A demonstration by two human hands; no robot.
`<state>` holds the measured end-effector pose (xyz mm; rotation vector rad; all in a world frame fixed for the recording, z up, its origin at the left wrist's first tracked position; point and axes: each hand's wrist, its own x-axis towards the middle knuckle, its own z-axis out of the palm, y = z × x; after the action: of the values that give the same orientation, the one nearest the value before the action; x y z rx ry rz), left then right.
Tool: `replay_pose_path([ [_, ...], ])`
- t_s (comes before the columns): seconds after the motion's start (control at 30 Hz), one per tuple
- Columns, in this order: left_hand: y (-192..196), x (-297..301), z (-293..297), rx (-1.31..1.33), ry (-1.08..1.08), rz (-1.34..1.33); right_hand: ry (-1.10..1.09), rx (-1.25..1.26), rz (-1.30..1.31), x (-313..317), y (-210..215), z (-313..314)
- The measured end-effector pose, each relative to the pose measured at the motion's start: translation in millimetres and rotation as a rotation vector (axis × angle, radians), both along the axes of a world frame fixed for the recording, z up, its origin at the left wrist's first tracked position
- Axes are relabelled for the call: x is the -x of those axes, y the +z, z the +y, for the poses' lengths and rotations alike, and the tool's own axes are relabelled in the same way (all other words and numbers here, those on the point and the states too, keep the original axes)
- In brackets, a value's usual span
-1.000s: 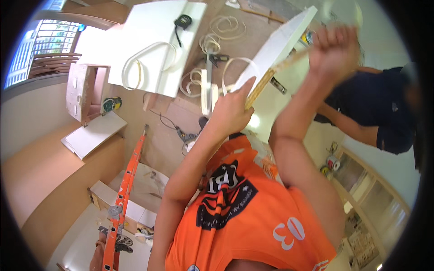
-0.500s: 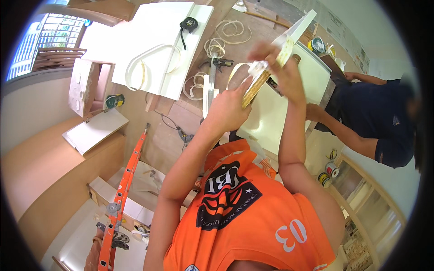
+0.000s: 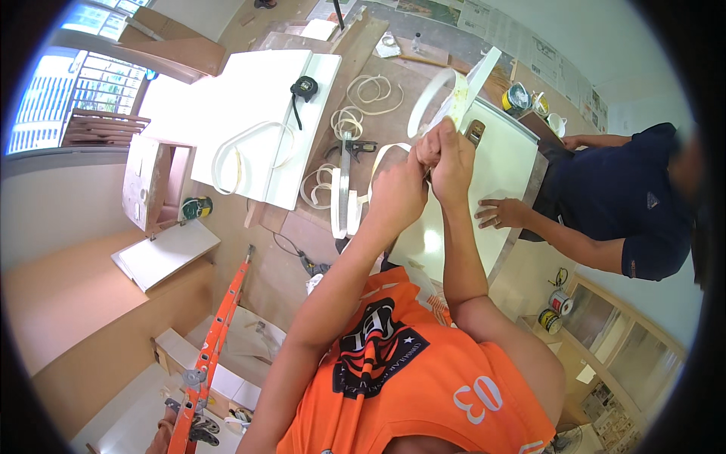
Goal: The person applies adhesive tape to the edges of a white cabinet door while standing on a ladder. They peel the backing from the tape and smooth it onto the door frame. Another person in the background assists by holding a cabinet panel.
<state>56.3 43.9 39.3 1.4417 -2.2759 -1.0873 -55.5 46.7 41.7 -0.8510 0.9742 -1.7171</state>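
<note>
— Fingers (image 3: 423, 151) first?
— Clenched, both sets. Right hand (image 3: 451, 160) pinching the white edge strip (image 3: 425, 106) against the edge of the upright white board (image 3: 470, 89). Left hand (image 3: 398, 193) just beside it, knuckles touching, gripping the same strip lower down.
— And the strip itself?
— Arching up and left from the hands in a loop, then back down to the board's far end.
— Beyond the hands?
— Large white panel (image 3: 491, 174) lying flat beneath, on the table (image 3: 393, 83). To the right, another person's hand (image 3: 499, 214) spread flat on that panel, dark blue sleeve behind. To the left, coils of spare strip (image 3: 355, 121), a black tape measure (image 3: 304, 88) on a white sheet. Near left, an orange ladder (image 3: 219, 333) down on the floor.
</note>
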Motion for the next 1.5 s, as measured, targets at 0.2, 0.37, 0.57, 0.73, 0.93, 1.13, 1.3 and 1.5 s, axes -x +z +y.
replay_pose_path([
  [0.2, 11, -9, -1, -0.037, -0.036, -0.042, -0.096, -0.088, -0.076, -6, 18, -21],
  [0.37, 10, -12, 3, 0.004, -0.044, 0.033, -0.185, -0.11, -0.203, 2, 25, -23],
  [0.57, 9, -18, 3, 0.053, -0.006, 0.09, -0.175, -0.084, -0.165, 5, 35, -33],
  [0.73, 16, -16, 9, 0.011, -0.018, 0.073, -0.406, -0.038, -0.096, 30, 63, -53],
  [0.93, 21, -21, -5, 0.0, -0.044, 0.021, -0.167, 0.064, -0.037, 122, 76, -142],
  [1.13, 26, -30, -25, -0.061, -0.042, 0.0, -0.258, -0.072, 0.098, 72, 96, -155],
  [1.3, 26, -37, -28, -0.094, -0.017, 0.022, -0.067, 0.171, 0.493, 47, 46, -94],
  [1.5, 23, -29, -29, -0.058, -0.134, 0.26, 0.11, 0.045, 0.464, 43, -2, -54],
])
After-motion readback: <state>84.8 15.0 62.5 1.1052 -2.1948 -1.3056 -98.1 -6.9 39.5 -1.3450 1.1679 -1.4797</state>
